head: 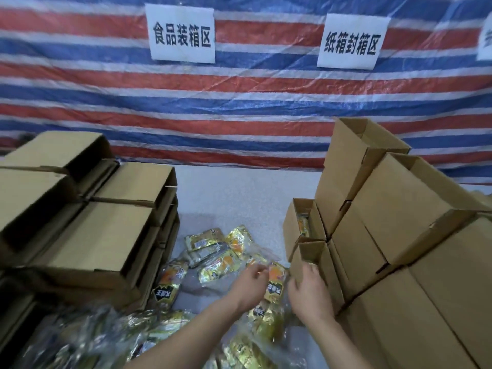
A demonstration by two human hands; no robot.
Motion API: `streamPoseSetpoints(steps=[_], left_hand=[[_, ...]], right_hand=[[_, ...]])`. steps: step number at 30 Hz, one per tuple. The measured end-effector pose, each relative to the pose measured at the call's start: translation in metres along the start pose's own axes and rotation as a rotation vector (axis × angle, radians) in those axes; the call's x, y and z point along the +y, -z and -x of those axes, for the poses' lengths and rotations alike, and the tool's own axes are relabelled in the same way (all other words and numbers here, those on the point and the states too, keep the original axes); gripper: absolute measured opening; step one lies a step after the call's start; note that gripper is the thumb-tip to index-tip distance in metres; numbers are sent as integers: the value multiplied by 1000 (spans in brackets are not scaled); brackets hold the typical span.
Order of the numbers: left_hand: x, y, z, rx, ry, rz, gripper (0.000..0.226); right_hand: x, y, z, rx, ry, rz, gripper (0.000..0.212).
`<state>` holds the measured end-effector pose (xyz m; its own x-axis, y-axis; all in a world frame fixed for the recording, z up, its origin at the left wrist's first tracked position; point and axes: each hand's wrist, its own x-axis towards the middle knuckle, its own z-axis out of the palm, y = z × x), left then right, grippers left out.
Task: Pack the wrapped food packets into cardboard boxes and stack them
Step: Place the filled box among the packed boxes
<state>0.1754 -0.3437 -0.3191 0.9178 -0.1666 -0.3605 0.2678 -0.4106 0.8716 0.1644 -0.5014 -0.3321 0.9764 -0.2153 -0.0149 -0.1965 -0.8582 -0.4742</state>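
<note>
My left hand (253, 282) pinches an orange packet (277, 282), its long axis running toward me. My right hand (310, 287) grips the open small box (315, 265) just to its right (mouth upward).

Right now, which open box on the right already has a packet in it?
The small upright box behind the one at the right hand; yellow wrapping shows inside it.
</note>
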Motion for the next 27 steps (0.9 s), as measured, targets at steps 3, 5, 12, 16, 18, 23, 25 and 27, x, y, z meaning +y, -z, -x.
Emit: streamPoseSetpoints(steps=[3,5,12,16,18,23,25,27], left_hand=[[-14,33,37,77,-4,62,19],[-27,55,62,126,-4,80,20],[-73,88,115,189,58,81,21],[-79,111,138,248,-12,-70,23],[-68,137,152,323,-85,-152,21],[-31,225,191,618,-260,-569,23],[-28,259,207,764,-271,-830,34],[-36,292,220,851,-206,-962,44]], right_hand=[[-34,-8,26,-23,37,-78,18],[-56,-18,46,-46,61,-144,20],[-98,-48,102,-213,76,-187,41],[-118,-53,121,-303,101,-187,42],[-140,-52,125,-303,156,-203,42],[-224,-44,129,-281,403,-256,49],[-260,-44,131,-259,515,-254,50],[-293,-45,133,-242,602,-239,51]])
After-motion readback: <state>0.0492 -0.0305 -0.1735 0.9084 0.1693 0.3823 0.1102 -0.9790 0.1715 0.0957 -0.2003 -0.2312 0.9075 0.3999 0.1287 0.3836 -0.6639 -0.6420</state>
